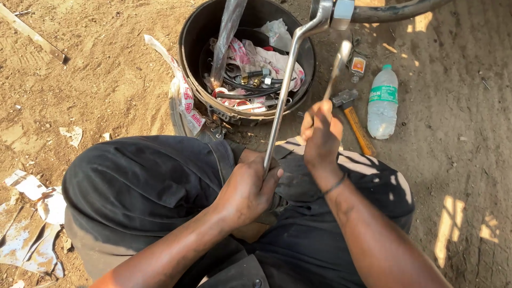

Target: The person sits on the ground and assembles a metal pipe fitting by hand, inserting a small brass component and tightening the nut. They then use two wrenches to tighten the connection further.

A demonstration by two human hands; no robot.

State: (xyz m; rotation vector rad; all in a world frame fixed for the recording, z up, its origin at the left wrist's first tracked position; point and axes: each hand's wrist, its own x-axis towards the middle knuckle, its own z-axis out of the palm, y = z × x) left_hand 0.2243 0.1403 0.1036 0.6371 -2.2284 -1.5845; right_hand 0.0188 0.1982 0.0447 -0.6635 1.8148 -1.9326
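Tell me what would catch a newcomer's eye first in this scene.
At centre, the left hand grips the lower end of a long bent silver metal wrench reaching up to a black pipe fitting, while the right hand holds a shorter shiny metal tool. Behind sits a round black bucket of hoses and rags, with a clear plastic water bottle on the sand at right.

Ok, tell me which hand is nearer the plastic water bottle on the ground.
Right. The right hand grips a slim metal tool just left of the water bottle, with the hammer between them. The left hand holds the long wrench handle, lower and farther left.
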